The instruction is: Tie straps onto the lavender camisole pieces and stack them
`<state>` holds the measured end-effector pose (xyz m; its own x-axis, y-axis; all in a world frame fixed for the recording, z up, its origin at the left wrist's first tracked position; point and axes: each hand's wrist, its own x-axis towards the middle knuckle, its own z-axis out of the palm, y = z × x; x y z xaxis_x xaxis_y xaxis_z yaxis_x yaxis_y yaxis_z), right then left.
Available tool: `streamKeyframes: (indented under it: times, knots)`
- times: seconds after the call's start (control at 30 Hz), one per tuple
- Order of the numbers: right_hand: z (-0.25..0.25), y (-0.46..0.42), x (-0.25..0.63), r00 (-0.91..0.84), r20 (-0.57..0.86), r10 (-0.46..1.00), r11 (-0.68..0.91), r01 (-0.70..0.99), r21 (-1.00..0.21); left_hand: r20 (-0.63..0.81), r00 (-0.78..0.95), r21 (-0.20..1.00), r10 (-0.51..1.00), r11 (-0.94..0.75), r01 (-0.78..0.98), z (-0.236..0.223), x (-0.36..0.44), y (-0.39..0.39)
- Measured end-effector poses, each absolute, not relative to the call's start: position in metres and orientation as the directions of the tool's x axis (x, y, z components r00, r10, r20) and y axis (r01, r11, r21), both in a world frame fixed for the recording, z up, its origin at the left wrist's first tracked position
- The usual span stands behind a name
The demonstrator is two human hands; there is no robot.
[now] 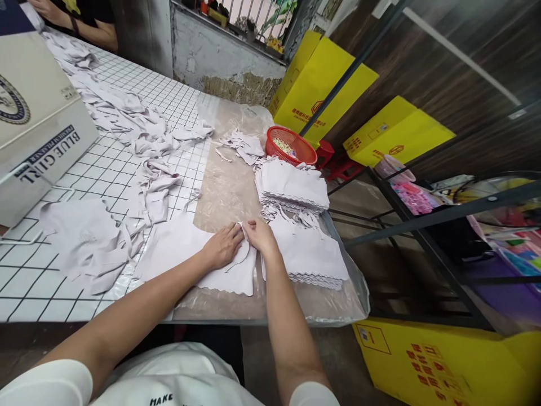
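My left hand [222, 246] and my right hand [261, 235] meet over a pale lilac fabric piece [230, 275] with a scalloped lower edge, lying on clear plastic sheeting [228, 192]. Both hands have their fingers pinched on the piece's top edge, where a thin strap hangs. To the right lies a stack of the same scalloped pieces [310, 254]. A taller stack [291, 186] sits just beyond it. Loose fabric pieces [84, 242] spread to my left on the gridded table [25, 282].
A red basket [291, 145] stands at the table's far right edge. A white cardboard box [38, 118] sits at the left. More fabric scraps [127, 115] trail toward another person's arm [91, 28] at the far end. Yellow boxes [397, 132] and a metal rack [422, 220] stand to the right.
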<state>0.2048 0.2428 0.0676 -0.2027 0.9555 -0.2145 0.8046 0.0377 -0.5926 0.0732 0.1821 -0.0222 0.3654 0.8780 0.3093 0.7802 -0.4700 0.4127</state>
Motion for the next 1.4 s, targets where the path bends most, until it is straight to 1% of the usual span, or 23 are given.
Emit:
streamKeyframes:
  times: [0.07,0.13,0.27,0.3,0.37,0.43,0.5,0.63,0.73,0.83,0.93,1.0,1.07,1.17,1.23,1.3,1.37,1.4]
  knots:
    - [0.062,0.254,0.197,-0.223,-0.259,0.940,0.043,0.827,-0.560,0.295,0.370,0.424,0.881,-0.468,0.776,-0.023,0.072,0.183]
    - [0.059,0.259,0.196,-0.238,-0.304,0.922,0.033,0.833,-0.552,0.284,0.372,0.429,0.884,-0.464,0.775,-0.022,0.072,0.183]
    - [0.063,0.247,0.207,-0.260,-0.351,0.899,0.016,0.822,-0.569,0.268,0.393,0.433,0.879,-0.475,0.766,-0.021,0.070,0.184]
    - [0.067,0.239,0.211,-0.271,-0.350,0.896,0.017,0.811,-0.585,0.271,0.396,0.436,0.877,-0.479,0.762,-0.021,0.070,0.184]
    - [0.077,0.221,0.221,-0.335,-0.344,0.877,0.026,0.749,-0.663,0.268,0.393,0.442,0.880,-0.475,0.761,-0.021,0.069,0.184]
    - [0.090,0.200,0.234,-0.451,-0.362,0.816,0.010,0.637,-0.771,0.241,0.391,0.451,0.888,-0.459,0.765,-0.021,0.069,0.184]
    - [0.103,0.179,0.249,-0.550,-0.391,0.738,-0.049,0.535,-0.844,0.205,0.391,0.462,0.897,-0.441,0.770,-0.020,0.069,0.184]
    - [0.119,0.150,0.279,-0.604,-0.435,0.668,-0.145,0.468,-0.872,0.175,0.381,0.485,0.908,-0.417,0.769,-0.016,0.070,0.184]
    - [0.118,0.142,0.292,-0.632,-0.419,0.651,-0.197,0.392,-0.898,0.188,0.385,0.502,0.904,-0.425,0.753,-0.013,0.067,0.184]
    - [0.109,0.145,0.292,-0.595,-0.334,0.731,-0.233,0.243,-0.942,0.246,0.426,0.530,0.871,-0.489,0.693,-0.007,0.060,0.186]
    - [0.094,0.161,0.274,-0.485,-0.258,0.836,-0.254,0.074,-0.964,0.309,0.528,0.560,0.791,-0.600,0.572,-0.002,0.049,0.188]
    - [0.081,0.175,0.255,-0.414,-0.240,0.878,-0.284,-0.048,-0.958,0.340,0.566,0.592,0.751,-0.639,0.491,0.001,0.043,0.189]
    - [0.063,0.188,0.234,-0.355,-0.239,0.904,-0.319,-0.185,-0.930,0.372,0.542,0.642,0.754,-0.630,0.437,0.002,0.039,0.190]
    - [0.035,0.201,0.212,-0.253,-0.278,0.927,-0.352,-0.330,-0.876,0.387,0.419,0.736,0.822,-0.549,0.397,0.000,0.036,0.192]
    - [0.021,0.205,0.207,-0.188,-0.305,0.934,-0.353,-0.340,-0.872,0.375,0.312,0.783,0.873,-0.478,0.397,-0.002,0.034,0.195]
    - [0.014,0.205,0.208,-0.156,-0.312,0.937,-0.346,-0.291,-0.892,0.367,0.214,0.796,0.905,-0.424,0.432,-0.001,0.031,0.197]
    - [0.017,0.205,0.213,-0.151,-0.313,0.938,-0.341,-0.220,-0.914,0.349,0.161,0.764,0.923,-0.380,0.521,0.003,0.031,0.196]
    - [0.021,0.205,0.216,-0.148,-0.308,0.940,-0.333,-0.194,-0.923,0.329,0.158,0.729,0.931,-0.356,0.585,0.006,0.034,0.193]
